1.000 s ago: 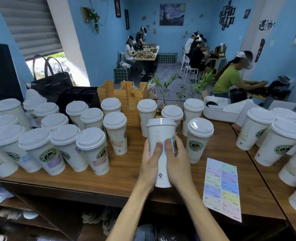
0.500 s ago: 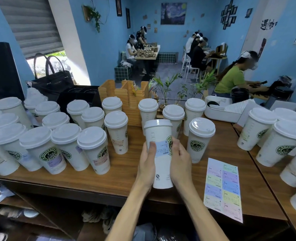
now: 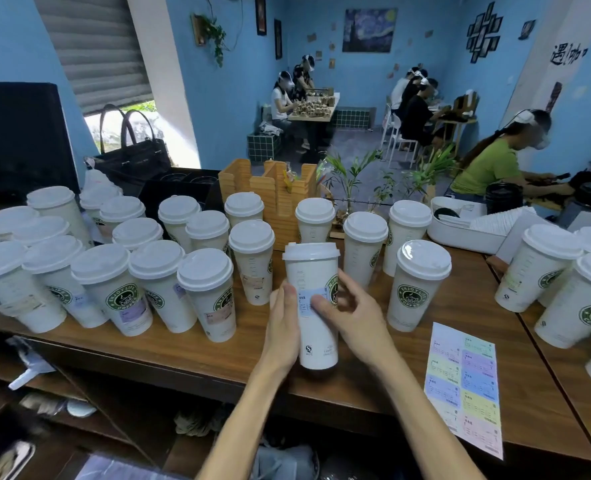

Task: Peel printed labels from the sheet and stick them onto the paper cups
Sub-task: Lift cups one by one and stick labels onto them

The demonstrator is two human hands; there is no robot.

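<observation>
Our left hand (image 3: 282,327) grips the lidded cup (image 3: 313,306) standing at the counter (image 3: 197,355) edge; right hand (image 3: 351,315), fingers loose, thumb-presses its blue label (image 3: 309,301). Likely light, crushable, so we hold it mid-wall, gently.

Soft, even indoor light fills the blue room, with brighter daylight entering under the roller shutter (image 3: 93,53) at upper left. Shadows on the wooden counter (image 3: 190,355) are faint. Wide-angle distortion bends the frame edges (cups at both sides lean outward). The shelves at lower left sit dim and blurred.
</observation>
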